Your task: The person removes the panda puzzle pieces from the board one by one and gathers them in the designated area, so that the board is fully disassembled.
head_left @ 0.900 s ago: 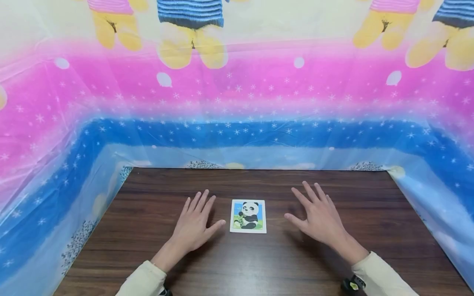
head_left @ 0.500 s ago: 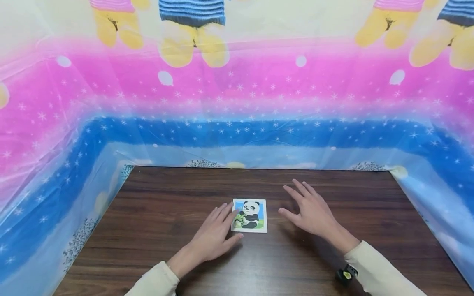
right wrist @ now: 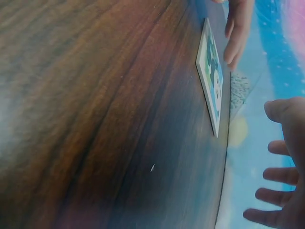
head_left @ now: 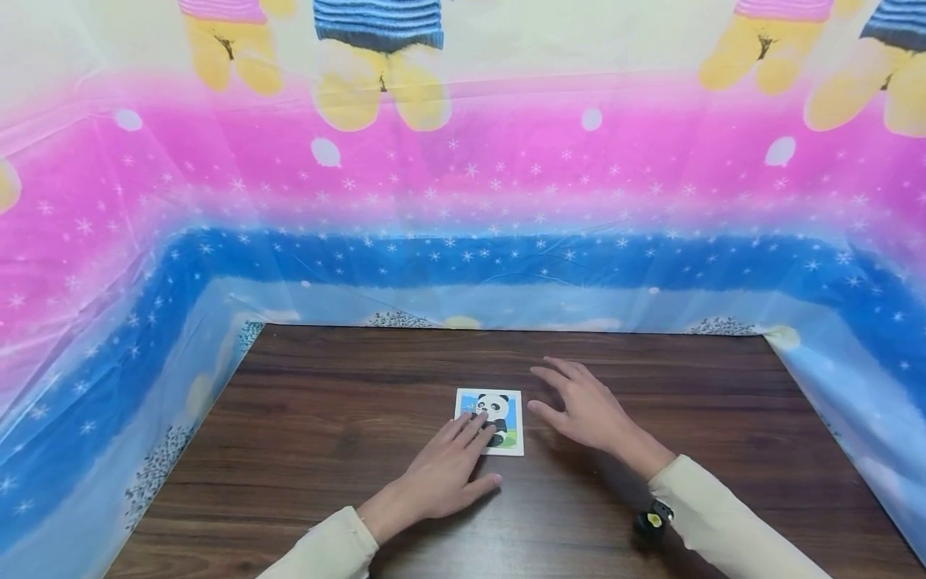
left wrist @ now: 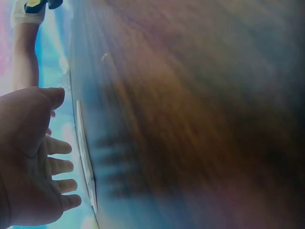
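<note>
A thin panda picture board point(head_left: 510, 408) with a white border lies flat on the dark wooden table. My left hand point(head_left: 448, 470) hovers over its lower left part, fingers extended and hiding some of the picture. In the right wrist view a gap shows between those fingers and the panda board point(right wrist: 211, 76). My right hand point(head_left: 586, 410) is held above the table just right of the board, fingers spread and slightly bent, touching nothing. The left wrist view shows the left palm point(left wrist: 28, 157) with its fingers apart from the board's edge point(left wrist: 86, 157).
The wooden table point(head_left: 325, 402) reaches back to a printed cloth point(head_left: 463, 257) in pink and blue, which hangs behind it and along both sides. A small white speck point(right wrist: 152, 168) lies on the table in the right wrist view. A dark wrist device point(head_left: 653, 519) sits at the right cuff.
My left hand has moved right from beside the panda board to above it. My right hand has come left, closer to the board. The board has stayed in place.
</note>
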A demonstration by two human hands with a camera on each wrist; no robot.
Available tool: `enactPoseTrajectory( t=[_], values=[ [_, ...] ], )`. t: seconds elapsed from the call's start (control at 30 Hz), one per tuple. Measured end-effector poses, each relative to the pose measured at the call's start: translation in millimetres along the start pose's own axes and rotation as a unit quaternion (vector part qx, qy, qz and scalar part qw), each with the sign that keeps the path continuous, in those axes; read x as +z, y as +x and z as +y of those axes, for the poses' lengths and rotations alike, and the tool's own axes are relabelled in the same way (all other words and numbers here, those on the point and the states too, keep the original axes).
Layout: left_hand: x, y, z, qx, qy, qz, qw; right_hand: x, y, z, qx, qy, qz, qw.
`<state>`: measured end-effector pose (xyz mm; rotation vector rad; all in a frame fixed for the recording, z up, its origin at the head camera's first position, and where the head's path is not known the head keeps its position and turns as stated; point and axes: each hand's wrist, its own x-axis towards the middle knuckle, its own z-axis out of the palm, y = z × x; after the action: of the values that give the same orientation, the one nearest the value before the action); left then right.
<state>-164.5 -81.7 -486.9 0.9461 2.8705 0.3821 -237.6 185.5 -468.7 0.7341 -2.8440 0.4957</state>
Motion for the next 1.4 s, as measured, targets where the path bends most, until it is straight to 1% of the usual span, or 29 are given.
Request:
enactPoseTrajectory(
  t=[0.07, 0.23, 0.47, 0.6, 0.77, 0.93, 1.17, 1.27, 1.4],
  values=[
    [1.2, 2.1, 0.2, 0.001, -0.001, -0.006, 1.0000, 2.4, 3.5, -0.4, -0.004, 0.012, -0.004, 0.9999],
    [2.9, 6.2, 1.4, -0.001, -0.006, -0.026, 0.9997, 6.6, 11.8, -0.8, -0.030, 0.044, -0.016, 0.9985],
    [2.9, 7.7, 3.8, -0.007, -0.002, -0.044, 0.9990, 10.0, 26.8, -4.1, -0.057, 0.072, -0.049, 0.9945],
    [2.5, 8.3, 3.0, -0.005, 0.005, -0.045, 0.9990, 12.6, 38.6, -4.8, -0.083, 0.082, -0.060, 0.9913],
    [2.3, 9.3, 2.0, -0.001, 0.008, -0.046, 0.9989, 19.8, 56.2, -4.7, -0.114, 0.105, -0.073, 0.9852],
    [1.6, 10.7, 3.8, -0.004, 0.016, -0.045, 0.9988, 28.3, 71.4, -6.5, -0.121, 0.118, -0.087, 0.9817],
    [2.9, 16.1, 11.8, -0.008, 0.037, -0.034, 0.9987, 39.1, 84.7, -13.8, -0.137, 0.133, -0.097, 0.9768],
    [5.2, 19.0, 14.2, -0.012, 0.035, -0.031, 0.9988, 42.7, 88.3, -16.3, -0.147, 0.136, -0.100, 0.9747],
    [7.9, 23.7, 15.2, -0.027, 0.026, -0.032, 0.9988, 46.8, 91.4, -17.5, -0.155, 0.134, -0.109, 0.9727]
  ],
)
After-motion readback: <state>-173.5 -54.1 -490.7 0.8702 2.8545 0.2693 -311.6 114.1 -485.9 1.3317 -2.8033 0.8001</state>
